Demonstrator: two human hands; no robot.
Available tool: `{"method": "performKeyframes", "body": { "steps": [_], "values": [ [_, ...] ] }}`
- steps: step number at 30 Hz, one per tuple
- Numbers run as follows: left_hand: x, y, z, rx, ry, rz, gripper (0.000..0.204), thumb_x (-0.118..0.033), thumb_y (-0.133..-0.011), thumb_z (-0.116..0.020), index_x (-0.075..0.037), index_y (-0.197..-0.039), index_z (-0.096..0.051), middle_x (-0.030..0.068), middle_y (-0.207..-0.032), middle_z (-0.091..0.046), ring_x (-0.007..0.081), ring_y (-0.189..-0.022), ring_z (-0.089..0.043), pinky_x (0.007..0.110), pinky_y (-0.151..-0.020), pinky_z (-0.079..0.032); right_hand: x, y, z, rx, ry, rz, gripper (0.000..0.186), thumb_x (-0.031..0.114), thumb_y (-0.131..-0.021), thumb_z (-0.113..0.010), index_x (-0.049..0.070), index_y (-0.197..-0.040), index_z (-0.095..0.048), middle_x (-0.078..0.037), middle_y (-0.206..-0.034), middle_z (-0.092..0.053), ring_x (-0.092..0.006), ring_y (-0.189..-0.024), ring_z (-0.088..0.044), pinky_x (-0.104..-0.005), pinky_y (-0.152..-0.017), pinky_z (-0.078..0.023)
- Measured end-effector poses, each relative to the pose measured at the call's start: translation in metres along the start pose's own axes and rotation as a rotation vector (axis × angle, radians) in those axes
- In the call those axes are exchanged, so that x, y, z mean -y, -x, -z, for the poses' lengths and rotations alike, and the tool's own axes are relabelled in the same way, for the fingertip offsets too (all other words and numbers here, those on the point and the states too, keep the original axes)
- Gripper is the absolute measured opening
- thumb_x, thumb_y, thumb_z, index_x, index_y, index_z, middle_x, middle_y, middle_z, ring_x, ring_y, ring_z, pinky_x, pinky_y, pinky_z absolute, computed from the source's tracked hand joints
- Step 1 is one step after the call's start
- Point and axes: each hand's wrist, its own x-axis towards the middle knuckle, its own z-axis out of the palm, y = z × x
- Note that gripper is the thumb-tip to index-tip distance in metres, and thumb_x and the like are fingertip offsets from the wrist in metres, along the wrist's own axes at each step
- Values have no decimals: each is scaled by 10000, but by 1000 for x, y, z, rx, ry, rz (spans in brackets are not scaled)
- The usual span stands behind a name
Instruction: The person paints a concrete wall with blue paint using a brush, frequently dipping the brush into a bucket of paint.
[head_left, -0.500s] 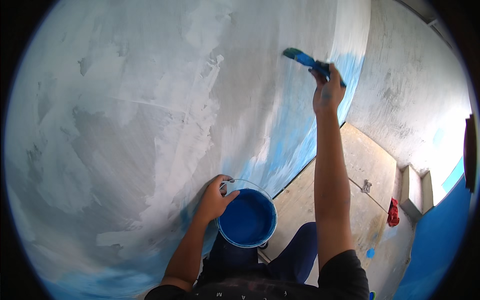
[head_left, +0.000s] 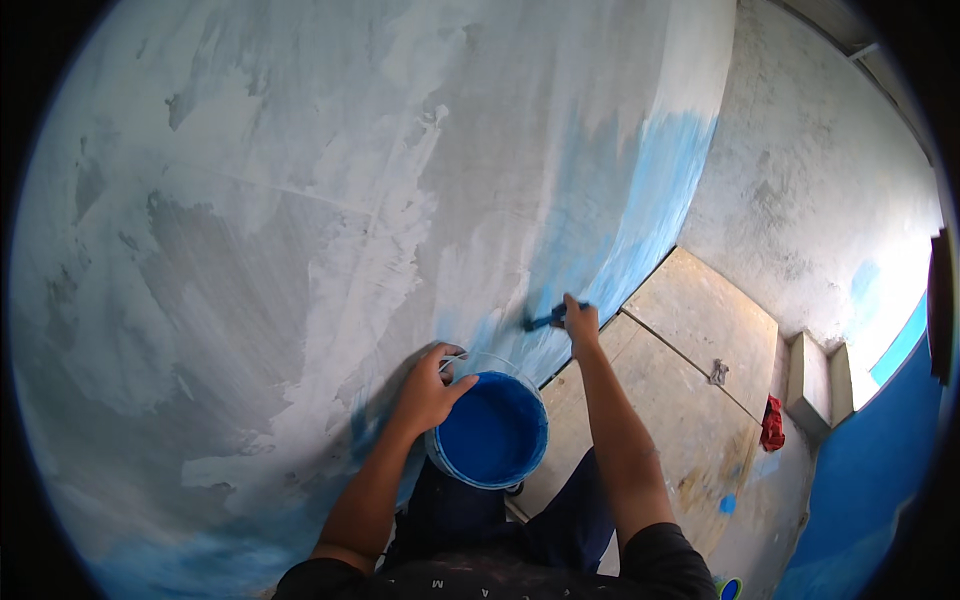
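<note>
My right hand (head_left: 582, 325) is closed round the handle of a blue-stained paintbrush (head_left: 545, 320). Its bristles rest against the low part of the grey-white wall (head_left: 480, 190), where streaks of light blue paint (head_left: 620, 225) spread toward the corner. With my left hand (head_left: 430, 390) I grip the rim of a bucket (head_left: 541, 440) of blue paint (head_left: 488, 425), thumb over the edge and fingers on the outside. The bucket's thin wire handle (head_left: 505, 360) stands up on the wall side. My legs show beneath the bucket.
Worn boards (head_left: 670, 370) run along the wall's foot. On the right lie a crumpled grey scrap (head_left: 718, 372), a red cloth-like item (head_left: 772, 424) and a blue paint spot (head_left: 728, 504). A small ledge (head_left: 818, 385) juts out beside a blue surface (head_left: 860, 490). A paint-stained container (head_left: 731, 589) sits at the lower edge.
My right hand has brought the brush down from high on the wall to its low part, near the bucket. Blue streaks now reach higher there. My left hand keeps its hold on the bucket.
</note>
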Motion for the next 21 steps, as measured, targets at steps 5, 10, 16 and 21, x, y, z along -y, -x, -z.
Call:
{"method": "performKeyframes", "body": {
  "steps": [5,10,16,21],
  "values": [
    [-15,8,6,-4,-105,80,459,-242,-871,-840,-26,-1219,-633,38,-787,-563,96,-650,-460,279,-629,-421,226,7,-57,-103,-40,402,422,301,-985,-671,-89,-831,-720,-148,-743,-721,-226,-589,-691,-357,-578,-537],
    [-27,8,0,-10,-90,96,427,-217,-872,-827,-30,-1206,-637,-34,-682,-397,78,-613,-354,268,-588,-342,352,29,-47,-75,-681,783,330,228,-1020,-635,-84,-950,-715,-174,-842,-742,-253,-689,-727,-341,-811,-605],
    [-19,10,-2,-21,-14,101,402,-163,-874,-824,-18,-1200,-637,-53,-712,-407,51,-603,-345,244,-571,-326,203,26,-57,-36,-820,611,300,195,-1042,-631,-88,-1003,-721,-165,-939,-731,-260,-814,-730,-391,-786,-622],
    [-9,6,-1,-65,-18,32,399,-152,-875,-829,-5,-1193,-639,-31,-738,-474,48,-603,-401,237,-563,-354,-9,63,-38,-137,-584,315,339,248,-1057,-635,-70,-1025,-748,-123,-931,-739,-198,-789,-710,-332,-728,-577]
  ]
}}
